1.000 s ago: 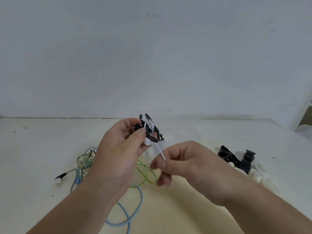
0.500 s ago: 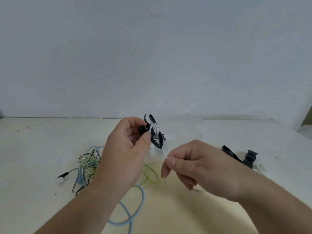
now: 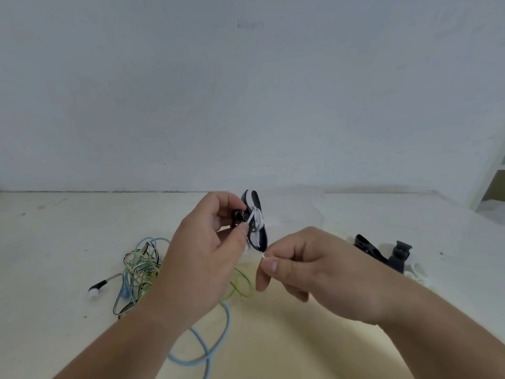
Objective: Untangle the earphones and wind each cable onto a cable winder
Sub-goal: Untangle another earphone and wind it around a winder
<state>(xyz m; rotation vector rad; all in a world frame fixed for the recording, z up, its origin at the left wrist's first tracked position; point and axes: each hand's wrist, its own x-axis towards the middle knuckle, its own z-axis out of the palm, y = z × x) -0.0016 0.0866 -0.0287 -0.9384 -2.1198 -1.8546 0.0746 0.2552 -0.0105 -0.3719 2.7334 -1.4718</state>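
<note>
My left hand (image 3: 202, 258) holds a black cable winder (image 3: 255, 217) above the table, thumb and fingers pinching it. A white earphone cable (image 3: 257, 216) is wrapped around its middle. My right hand (image 3: 308, 266) pinches the short free end of that white cable just below the winder. A tangle of blue, green and black earphone cables (image 3: 139, 272) lies on the table to the left, partly hidden behind my left forearm. One black earbud with a white tip (image 3: 95, 289) sticks out at its left.
More black cable winders (image 3: 382, 251) lie on the table at the right, beside white pieces partly hidden by my right arm. A light blue cable loop (image 3: 216, 340) runs along the table between my forearms. A plain wall stands behind the cream table (image 3: 54, 228).
My right hand has moved up closer to the winder, so the free white cable end is shorter. The winder has turned a little in my left hand.
</note>
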